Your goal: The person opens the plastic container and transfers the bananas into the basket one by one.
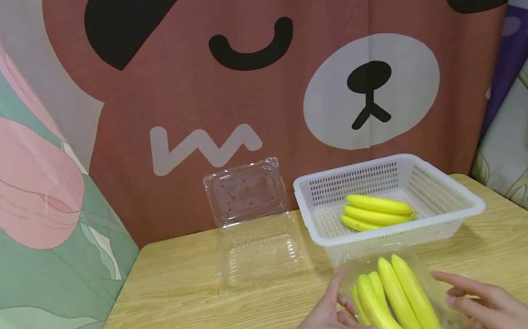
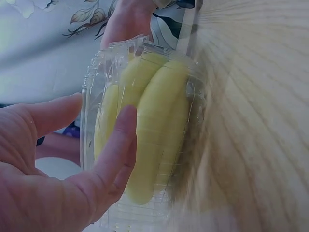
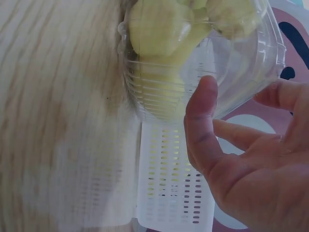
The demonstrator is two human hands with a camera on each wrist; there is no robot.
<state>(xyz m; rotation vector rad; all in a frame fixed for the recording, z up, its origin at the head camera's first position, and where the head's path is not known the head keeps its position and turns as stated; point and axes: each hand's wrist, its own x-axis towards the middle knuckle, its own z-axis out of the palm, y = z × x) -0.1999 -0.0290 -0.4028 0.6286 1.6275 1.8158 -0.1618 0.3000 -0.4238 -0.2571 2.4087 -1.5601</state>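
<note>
Flanking the clear box (image 1: 421,263) at the near right of the table (image 1: 174,319), our left hand (image 1: 325,326) and right hand (image 1: 491,301) spread their fingers by its side walls; we cannot tell how firmly they touch. Inside, the bananas (image 1: 395,291) lie with long axes running near to far, tips pointing far, toward the white basket (image 1: 395,229)

This was a curtained-off nook, though whether in a home or a studio could not be told: a bear-print curtain (image 1: 278,92) hung just behind the wood-grain table (image 1: 162,309), a tulip-print curtain (image 1: 15,183) screened the left side, and a branch-print curtain (image 1: 526,167) screened the right.
</note>
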